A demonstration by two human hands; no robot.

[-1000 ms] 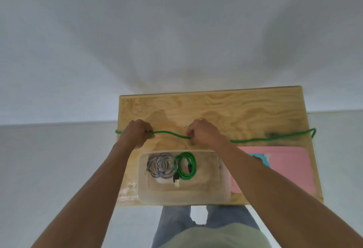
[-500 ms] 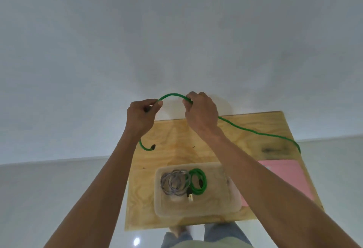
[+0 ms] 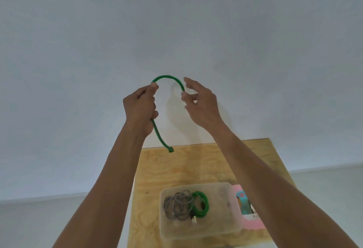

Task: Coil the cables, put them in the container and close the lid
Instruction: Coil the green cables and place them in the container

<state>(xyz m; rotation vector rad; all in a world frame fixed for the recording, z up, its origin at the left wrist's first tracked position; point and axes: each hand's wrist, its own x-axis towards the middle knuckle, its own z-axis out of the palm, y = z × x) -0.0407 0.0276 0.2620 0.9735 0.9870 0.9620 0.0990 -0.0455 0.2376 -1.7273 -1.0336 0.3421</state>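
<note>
Overhead, held up in front of the white wall (image 3: 176, 21): a green cable (image 3: 167, 77), arched between two raised hands. Left hand (image 3: 139, 108) clenched around it, thumb tip pressed on top where the arch began; below the fist, the short free end hanging down and ending in a dark connector (image 3: 171, 149), clear of the table. Right hand (image 3: 200, 103) half spread, fingers loose, with only the thumb and a fingertip pinching the other foot of the arch. Beyond that pinch, cable hidden behind the hand; could not tell where the rest ran.

Down below, on the plywood table (image 3: 157, 169): a clear plastic container (image 3: 225, 224), uncovered, standing near the front edge. Inside, at its left half, a grey coiled cable (image 3: 177, 204) lying against a green coiled cable (image 3: 202, 204), the two touching. Just right of the container and touching its side, a pink lid (image 3: 253, 222) lying flat, with a teal patch on it, partly covered by the right forearm.
</note>
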